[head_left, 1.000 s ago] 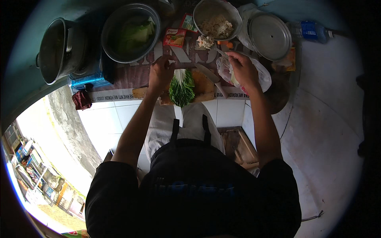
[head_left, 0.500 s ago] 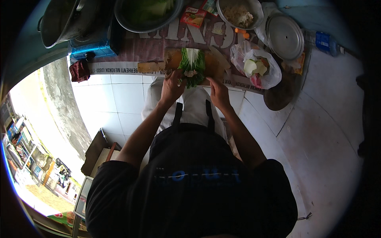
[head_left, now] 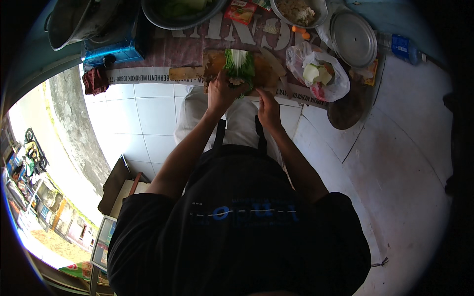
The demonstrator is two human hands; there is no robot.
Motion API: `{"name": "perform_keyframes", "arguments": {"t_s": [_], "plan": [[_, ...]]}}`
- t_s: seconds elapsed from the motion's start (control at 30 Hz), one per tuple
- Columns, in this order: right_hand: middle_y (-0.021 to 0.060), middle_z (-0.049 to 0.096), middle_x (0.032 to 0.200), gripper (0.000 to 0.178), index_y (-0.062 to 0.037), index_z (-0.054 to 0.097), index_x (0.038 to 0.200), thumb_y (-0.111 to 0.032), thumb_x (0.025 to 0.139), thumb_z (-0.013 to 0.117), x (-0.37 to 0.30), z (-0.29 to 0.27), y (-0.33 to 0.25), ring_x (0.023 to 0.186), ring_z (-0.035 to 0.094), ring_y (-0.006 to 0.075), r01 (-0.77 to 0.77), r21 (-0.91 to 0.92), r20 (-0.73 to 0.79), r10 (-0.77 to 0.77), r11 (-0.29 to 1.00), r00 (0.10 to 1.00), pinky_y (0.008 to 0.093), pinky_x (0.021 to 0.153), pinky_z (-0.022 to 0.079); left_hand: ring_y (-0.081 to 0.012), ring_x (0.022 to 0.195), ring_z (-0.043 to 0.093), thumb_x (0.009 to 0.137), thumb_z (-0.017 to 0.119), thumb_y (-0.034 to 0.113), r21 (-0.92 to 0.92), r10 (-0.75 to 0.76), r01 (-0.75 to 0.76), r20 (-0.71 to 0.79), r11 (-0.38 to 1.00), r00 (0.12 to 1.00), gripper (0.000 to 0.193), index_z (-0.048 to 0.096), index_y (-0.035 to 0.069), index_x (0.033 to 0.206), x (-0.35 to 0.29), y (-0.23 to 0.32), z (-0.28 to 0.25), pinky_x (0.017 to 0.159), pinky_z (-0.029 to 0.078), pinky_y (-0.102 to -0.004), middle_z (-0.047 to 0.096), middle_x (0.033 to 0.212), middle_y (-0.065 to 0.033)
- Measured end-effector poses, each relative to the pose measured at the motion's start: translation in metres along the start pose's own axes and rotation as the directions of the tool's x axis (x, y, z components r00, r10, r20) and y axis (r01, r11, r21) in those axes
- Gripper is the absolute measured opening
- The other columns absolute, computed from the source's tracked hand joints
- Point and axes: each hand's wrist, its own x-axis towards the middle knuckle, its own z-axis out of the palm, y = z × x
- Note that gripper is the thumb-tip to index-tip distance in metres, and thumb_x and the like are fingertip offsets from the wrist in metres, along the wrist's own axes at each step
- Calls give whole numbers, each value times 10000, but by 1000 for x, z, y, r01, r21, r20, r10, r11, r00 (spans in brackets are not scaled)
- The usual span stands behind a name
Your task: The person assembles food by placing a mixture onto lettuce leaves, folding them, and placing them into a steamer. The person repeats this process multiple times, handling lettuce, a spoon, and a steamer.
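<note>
A leafy cabbage leaf [head_left: 240, 59], white along its rib and green at the frilled edges, lies on a brown wooden board [head_left: 214, 59] in front of me. My left hand [head_left: 223, 94] grips the near end of this leaf, its fingers curled over and mostly hiding a pale clump of filling. At the leaf's near right corner is my right hand [head_left: 269, 109], fingers bent together with the tips by the green edge. Whether the right fingertips pinch the leaf is too small to make out.
Right of the board, a plastic bag [head_left: 340, 81] holds vegetable pieces. Farther back are a bowl of light brown mixture [head_left: 316, 22], carrot pieces [head_left: 302, 33], a metal lid [head_left: 353, 39] and a basin [head_left: 185, 22]. A blue stove [head_left: 116, 55] bears a large pot [head_left: 64, 29] at the left.
My left hand has moved forward and right over the filling, covering most of it. The leaf's near end is drawn up under the fingers. My right hand has drawn slightly closer to the leaf.
</note>
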Motion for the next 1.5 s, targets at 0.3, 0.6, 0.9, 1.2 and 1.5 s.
{"name": "perform_keyframes", "arguments": {"t_s": [0.3,0.6,0.9,1.2,1.5], "plan": [[210,667,1085,369,-34,628,1307,55,956,556,3,-5,-9,983,673,398,19,-15,-75,-20,1000,997,448,838,540,-310,791,760,726,915,346,156,-13,17,-30,988,999,593,638,29,1144,14,-12,13,715,599,-417,767,898,-144],[204,665,1059,375,-35,627,1313,50,951,580,-3,-12,-13,960,673,407,-30,-8,-31,30,1000,999,450,827,545,-325,836,746,786,875,255,141,157,-161,43,977,987,397,734,9,1064,1,-19,-1,748,586,-423,740,884,-168],[202,660,1006,362,-17,635,1303,60,959,554,-6,-15,-19,871,667,376,-18,-4,3,18,1000,1000,431,770,526,-304,835,735,820,824,114,148,251,-257,60,955,966,259,729,19,1041,-5,-36,-4,746,594,-405,738,954,-152],[222,700,1095,381,-11,637,1310,74,949,550,-11,-20,-30,962,698,399,-69,15,-99,70,997,993,442,820,553,-344,913,698,775,845,163,64,157,-166,130,984,979,325,703,44,1041,-8,-44,-15,802,579,-439,705,961,-124],[229,724,1115,335,5,650,1302,32,985,547,-19,2,-33,982,721,378,-130,-10,-70,129,991,989,402,859,562,-326,835,692,814,851,216,206,314,-327,92,922,945,279,682,51,964,2,-44,-5,718,556,-438,702,867,-107]]}}
